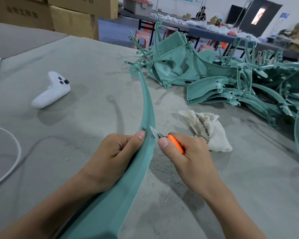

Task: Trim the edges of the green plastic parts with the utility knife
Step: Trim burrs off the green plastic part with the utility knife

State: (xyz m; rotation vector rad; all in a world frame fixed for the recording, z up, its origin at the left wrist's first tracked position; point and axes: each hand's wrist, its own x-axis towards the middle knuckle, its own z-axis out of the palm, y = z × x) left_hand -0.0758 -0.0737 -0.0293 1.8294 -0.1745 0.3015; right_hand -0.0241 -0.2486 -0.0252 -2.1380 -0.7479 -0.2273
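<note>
A long curved green plastic part (pixel 148 107) arcs from the bottom of the view up toward the pile. My left hand (pixel 116 152) grips it at mid-length, thumb pressed on its face. My right hand (pixel 183 152) holds an orange utility knife (pixel 175 144) in a fist. The knife's short blade touches the part's right edge just beside my left thumb. More green plastic parts (pixel 231 80) lie heaped at the right and back of the table.
A crumpled beige rag (pixel 209 130) lies just right of the knife. A white controller (pixel 53 90) sits at the left, a white cable (pixel 16 152) loops at the left edge. Plastic shavings litter the grey table (pixel 86 66). Cardboard boxes (pixel 71 18) stand behind.
</note>
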